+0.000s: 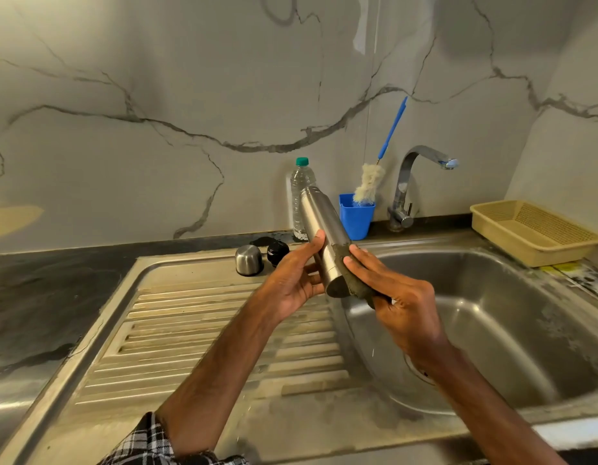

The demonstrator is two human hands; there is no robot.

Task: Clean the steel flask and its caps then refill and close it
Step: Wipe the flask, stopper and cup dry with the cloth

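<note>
The steel flask [319, 226] is tilted, its open mouth pointing up and away, its base towards me, above the seam between drainboard and sink. My left hand [292, 278] grips its lower body from the left. My right hand [396, 297] holds a dark green scrub pad [349, 273] pressed against the flask's lower right side. A steel cup cap [249, 260] stands upside down on the drainboard beside a black inner cap [277, 251].
A plastic water bottle [301, 193] with a green lid stands behind the flask. A blue cup [356, 216] holds a bottle brush [369, 181] with a blue handle. The tap [415, 176] reaches over the sink basin [512, 317]. A beige basket [532, 231] sits at right.
</note>
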